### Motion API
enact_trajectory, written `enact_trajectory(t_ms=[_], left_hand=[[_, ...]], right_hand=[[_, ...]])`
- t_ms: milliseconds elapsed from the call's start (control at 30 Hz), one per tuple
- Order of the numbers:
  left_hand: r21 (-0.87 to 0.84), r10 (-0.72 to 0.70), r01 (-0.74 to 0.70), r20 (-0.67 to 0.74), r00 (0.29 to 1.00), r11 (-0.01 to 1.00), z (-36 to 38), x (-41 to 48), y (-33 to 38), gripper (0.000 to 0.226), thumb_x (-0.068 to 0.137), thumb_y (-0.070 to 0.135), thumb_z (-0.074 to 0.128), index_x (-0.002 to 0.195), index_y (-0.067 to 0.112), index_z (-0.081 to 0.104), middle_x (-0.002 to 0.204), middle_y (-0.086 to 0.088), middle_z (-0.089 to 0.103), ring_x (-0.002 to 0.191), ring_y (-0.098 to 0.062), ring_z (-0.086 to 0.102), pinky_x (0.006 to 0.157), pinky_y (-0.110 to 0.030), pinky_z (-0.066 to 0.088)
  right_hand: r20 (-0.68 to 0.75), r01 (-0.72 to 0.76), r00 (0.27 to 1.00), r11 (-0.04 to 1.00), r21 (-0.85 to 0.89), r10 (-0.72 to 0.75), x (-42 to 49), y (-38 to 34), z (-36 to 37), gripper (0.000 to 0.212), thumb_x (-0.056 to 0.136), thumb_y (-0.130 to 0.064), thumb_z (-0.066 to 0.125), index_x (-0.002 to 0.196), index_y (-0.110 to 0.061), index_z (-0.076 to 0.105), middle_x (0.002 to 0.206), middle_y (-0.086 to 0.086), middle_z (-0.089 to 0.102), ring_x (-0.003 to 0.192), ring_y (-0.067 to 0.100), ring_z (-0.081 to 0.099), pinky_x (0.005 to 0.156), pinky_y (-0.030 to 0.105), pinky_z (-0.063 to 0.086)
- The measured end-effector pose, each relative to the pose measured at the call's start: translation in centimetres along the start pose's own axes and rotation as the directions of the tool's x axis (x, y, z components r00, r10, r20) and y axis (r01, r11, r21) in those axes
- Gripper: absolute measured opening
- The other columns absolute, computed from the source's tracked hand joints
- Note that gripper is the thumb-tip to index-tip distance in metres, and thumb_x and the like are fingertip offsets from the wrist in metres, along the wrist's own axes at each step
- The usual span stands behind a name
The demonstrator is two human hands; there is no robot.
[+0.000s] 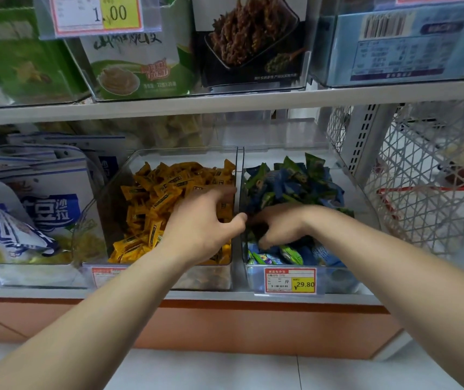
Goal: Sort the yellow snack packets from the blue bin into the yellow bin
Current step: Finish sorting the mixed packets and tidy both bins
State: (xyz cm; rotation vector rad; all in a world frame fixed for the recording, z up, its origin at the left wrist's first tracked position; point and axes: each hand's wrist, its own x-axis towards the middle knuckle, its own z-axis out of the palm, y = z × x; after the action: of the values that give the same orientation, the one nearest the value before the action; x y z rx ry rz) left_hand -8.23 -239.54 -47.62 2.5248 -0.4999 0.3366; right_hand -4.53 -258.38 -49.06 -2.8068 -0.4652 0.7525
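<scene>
- Two bare forearms reach up from the bottom edge toward a lower shelf (295,298), with pale floor tiles (225,370) below them.
- Left hand (202,223) hangs over the yellow bin (107,198), palm down, fingers spread and loose above the heap, thumb pointing toward the wall between the two bins; it grips nothing.
- Right hand (278,223) is down inside the blue bin (337,280), fingers curled into the pile and blurred; whether they pinch a packet cannot be told.
- Both hands are close together, on either side of that shared wall.
- Yellow snack packets (163,192) fill the yellow bin, a clear tub; every yellow packet in view lies there.
- Blue and green packets (292,181) fill the blue bin, also a clear tub, just beside it on the right.
- On the blue bin's front sits a red-framed price tag (289,280) reading 29.80.
- White and blue bags (50,198) stand left of the yellow bin.
- White wire mesh (422,178) closes the shelf's right side.
</scene>
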Motion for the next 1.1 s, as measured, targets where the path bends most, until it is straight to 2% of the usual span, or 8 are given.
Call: enact_trajectory(t_ms=[200, 300, 433, 633, 867, 933, 1067, 1100], left_hand=[[-0.017, -0.015, 0.016, 0.016, 1.0, 1.0, 0.0, 0.1, -0.3, 0.059, 0.084, 0.056, 0.063, 0.138, 0.036, 0.052, 0.132, 0.015, 0.061, 0.123, -0.01, 0.054, 0.099, -0.034, 0.05], [-0.026, -0.004, 0.004, 0.018, 1.0, 1.0, -0.1, 0.0, -0.4, 0.062, 0.08, 0.06, 0.06, 0.137, 0.035, 0.054, 0.131, 0.013, 0.062, 0.122, -0.011, 0.055, 0.098, -0.033, 0.05], [-0.031, -0.009, 0.01, 0.025, 1.0, 0.999, -0.2, -0.1, -0.2, 0.068, 0.075, 0.065, 0.055, 0.137, 0.035, 0.053, 0.131, 0.012, 0.062, 0.122, -0.011, 0.056, 0.098, -0.035, 0.051], [-0.035, -0.016, 0.017, 0.02, 1.0, 0.999, -0.2, 0.0, 0.1, 0.067, 0.075, 0.064, 0.056, 0.136, 0.035, 0.055, 0.13, 0.014, 0.063, 0.121, -0.011, 0.057, 0.097, -0.037, 0.052], [-0.037, 0.041, -0.043, -0.044, 0.998, 0.998, -0.3, 0.3, 0.8, 0.062, 0.081, 0.052, 0.068, 0.139, 0.036, 0.05, 0.137, 0.01, 0.056, 0.127, -0.012, 0.049, 0.104, -0.036, 0.046], [-0.095, 0.1, -0.108, -0.088, 0.991, 0.99, -0.4, 0.4, 1.1, 0.059, 0.085, 0.049, 0.069, 0.14, 0.038, 0.049, 0.137, 0.011, 0.057, 0.128, -0.01, 0.048, 0.105, -0.033, 0.044], [-0.252, 0.168, -0.203, -0.154, 0.974, 0.946, -0.9, 0.7, 2.5, 0.035, 0.088, 0.035, 0.072, 0.123, 0.032, 0.064, 0.112, 0.018, 0.067, 0.105, 0.002, 0.06, 0.089, -0.023, 0.051], [-0.255, 0.15, -0.195, -0.185, 0.971, 0.947, -1.1, 0.8, 2.4, 0.029, 0.088, 0.034, 0.073, 0.115, 0.033, 0.065, 0.103, 0.019, 0.067, 0.098, 0.003, 0.061, 0.084, -0.022, 0.052]], right_hand=[[0.119, -0.035, 0.992, 0.999, -0.009, 0.036, 1.3, 0.2, -0.8, 0.036, 0.08, -0.04, 0.071, 0.11, -0.026, 0.059, 0.094, -0.008, 0.062, 0.082, 0.008, 0.06, 0.06, 0.024, 0.043], [0.115, -0.041, 0.993, 0.999, 0.016, 0.039, 1.0, 0.5, -0.9, 0.051, 0.076, -0.042, 0.074, 0.122, -0.025, 0.061, 0.101, -0.006, 0.066, 0.088, 0.009, 0.063, 0.066, 0.025, 0.048], [0.111, -0.041, 0.993, 0.999, 0.018, 0.039, 0.5, 0.8, -0.6, 0.026, 0.079, -0.045, 0.074, 0.096, -0.029, 0.064, 0.091, -0.01, 0.066, 0.082, 0.008, 0.062, 0.061, 0.023, 0.044], [-0.154, 0.118, 0.982, 0.991, 0.057, -0.108, -2.0, 2.2, -1.1, 0.03, 0.086, -0.036, 0.071, 0.114, -0.029, 0.066, 0.102, -0.013, 0.067, 0.091, 0.007, 0.062, 0.078, 0.026, 0.051], [-0.643, 0.283, 0.765, 0.913, 0.293, -0.031, -4.2, 2.8, -1.9, 0.02, 0.084, -0.027, 0.076, 0.103, -0.031, 0.07, 0.1, -0.014, 0.069, 0.096, 0.006, 0.064, 0.084, 0.025, 0.05], [-0.672, 0.405, 0.741, 0.79, 0.461, 0.012, -4.4, 2.5, -2.0, 0.02, 0.084, -0.021, 0.077, 0.102, -0.025, 0.07, 0.104, -0.005, 0.072, 0.097, 0.011, 0.067, 0.089, 0.032, 0.052], [-0.616, 0.605, 0.785, 0.298, 0.739, -0.064, -4.9, 0.8, -1.6, 0.014, 0.082, -0.012, 0.073, 0.093, -0.02, 0.074, 0.096, 0.007, 0.075, 0.089, 0.021, 0.072, 0.074, 0.03, 0.057], [-0.606, 0.602, 0.793, 0.249, 0.759, -0.07, -4.8, 0.5, -1.5, 0.015, 0.085, -0.012, 0.07, 0.096, -0.02, 0.074, 0.099, 0.006, 0.075, 0.091, 0.021, 0.072, 0.075, 0.029, 0.057]])
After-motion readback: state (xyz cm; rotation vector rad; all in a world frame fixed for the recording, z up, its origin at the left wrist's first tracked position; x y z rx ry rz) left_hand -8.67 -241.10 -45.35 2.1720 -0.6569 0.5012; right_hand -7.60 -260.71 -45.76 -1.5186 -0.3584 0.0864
